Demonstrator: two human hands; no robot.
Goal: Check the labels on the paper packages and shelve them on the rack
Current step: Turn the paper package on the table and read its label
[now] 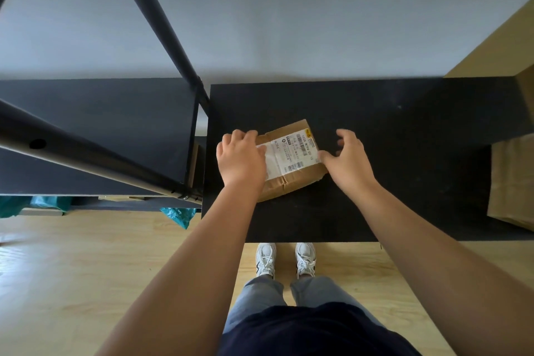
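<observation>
Paper package (291, 159) on counter (404, 124): my left hand (241, 157) presses its nine-o'clock end, right hand (348, 159) spread at three; keep label (289, 150) uncovered while reading.

Both bare arms reach forward and down from the lower edge of the view, drawing closer together toward the hands. The left hand (241, 157) lies palm down with its back to the camera, fingers together and curled slightly at the tips, thumb stretched toward the right. The right hand (348, 160) is tilted on its side, fingers spread and loosely bent, blurred at the tips, thumb pointing left toward the other hand. Neither hand is closed into a fist. The wrists are straight, the forearms uncovered.
</observation>
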